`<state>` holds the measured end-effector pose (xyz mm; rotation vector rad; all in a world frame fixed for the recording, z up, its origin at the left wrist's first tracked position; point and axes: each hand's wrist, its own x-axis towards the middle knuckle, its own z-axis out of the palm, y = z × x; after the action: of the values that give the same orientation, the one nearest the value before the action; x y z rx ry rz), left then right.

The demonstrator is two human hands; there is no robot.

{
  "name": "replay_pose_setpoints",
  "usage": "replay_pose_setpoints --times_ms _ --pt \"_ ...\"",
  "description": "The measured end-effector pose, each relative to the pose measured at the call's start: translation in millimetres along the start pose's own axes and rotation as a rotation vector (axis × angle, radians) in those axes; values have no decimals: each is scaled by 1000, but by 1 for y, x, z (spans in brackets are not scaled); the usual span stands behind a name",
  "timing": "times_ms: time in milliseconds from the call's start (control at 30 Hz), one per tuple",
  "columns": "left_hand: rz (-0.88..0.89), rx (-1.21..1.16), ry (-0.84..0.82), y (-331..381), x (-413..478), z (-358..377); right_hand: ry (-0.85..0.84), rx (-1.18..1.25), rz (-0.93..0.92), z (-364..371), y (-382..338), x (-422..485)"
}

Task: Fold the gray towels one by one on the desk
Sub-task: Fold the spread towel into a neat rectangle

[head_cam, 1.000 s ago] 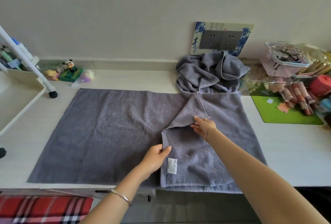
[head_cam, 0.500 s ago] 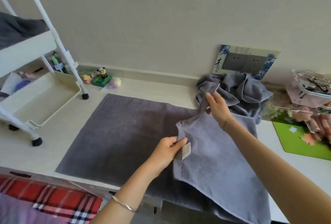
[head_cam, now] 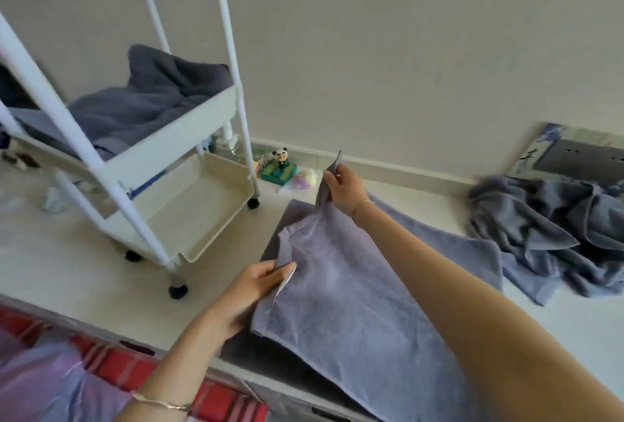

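Presently, item one: large gray terry bath towel [head_cam: 354,293], on the white tabletop [head_cam: 84,269] in front of the person, partly lifted. Change noted: a second ago it lies flat and fully spread, with both hands at its right-hand short edge; now that edge is raised and carried over toward the left, so the right part hangs as a slack upper layer over the darker layer on the tabletop. Reading for the task: the first halving fold seems to be under way but not finished, since the carried edge is in the air and not laid down. Left hand [head_cam: 260,281]: pinches the near corner of the carried edge, thumb on top, beside a small white sewn label. Right hand [head_cam: 344,185]: pinches the far corner higher up, with the corner tip standing above the fingers. Orientation: the long axis runs left to right along the tabletop, roughly parallel to the wall; the carried short edge spans between the two hands, near to far, and faces left toward the white three-tier rolling cart [head_cam: 189,165]. Item two: crumpled heap of gray towels [head_cam: 547,219], at the back right by the wall, apparently unfolded. Item three: further gray cloth [head_cam: 141,107] in the cart's middle tray.
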<state>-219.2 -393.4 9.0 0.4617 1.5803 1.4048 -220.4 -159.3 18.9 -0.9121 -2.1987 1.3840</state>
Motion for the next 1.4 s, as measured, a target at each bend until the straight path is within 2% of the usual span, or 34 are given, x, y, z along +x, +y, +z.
replay_pose_setpoints --times_ms 67,200,300,400,467,533,700,800,900,1000,1067,1100,1167,1267,1333,1400 --pt "-50 47 85 -14 12 -40 -64 -60 62 36 -2 17" --pt "-182 665 196 -73 43 -100 -222 -275 282 94 32 33" --pt "-197 979 279 -96 52 -108 -299 -367 303 109 63 14" --pt "-83 1203 370 -92 67 -93 -256 -347 247 105 90 -5" --pt "71 1308 297 -89 80 -72 -210 -381 181 97 110 -18" --pt "153 1334 170 -91 92 -49 -159 -397 116 88 129 -34" --pt "121 1429 24 -119 115 -13 -104 -624 58 50 170 -72" --pt "123 1471 21 -130 118 -6 -94 -805 69 3 203 -98" --pt "91 1503 43 -131 127 1 -8 -711 228 -53 225 -120" --pt "3 1585 73 -118 130 20 39 -809 310 -90 239 -130" --pt "-90 1547 110 -109 132 36 148 -662 231 -99 233 -132" --pt "-94 1559 139 -106 133 44 259 -571 162 -102 229 -133" --pt "-19 1581 130 -105 136 63 485 -428 130 -108 219 -140" --pt "215 1539 -1 -113 134 106 692 -198 416 -129 227 -152" --pt "304 1472 -120 -121 133 136 676 -71 568 -140 237 -157" --pt "293 1449 -190 -127 133 158 573 13 669 -144 240 -162"
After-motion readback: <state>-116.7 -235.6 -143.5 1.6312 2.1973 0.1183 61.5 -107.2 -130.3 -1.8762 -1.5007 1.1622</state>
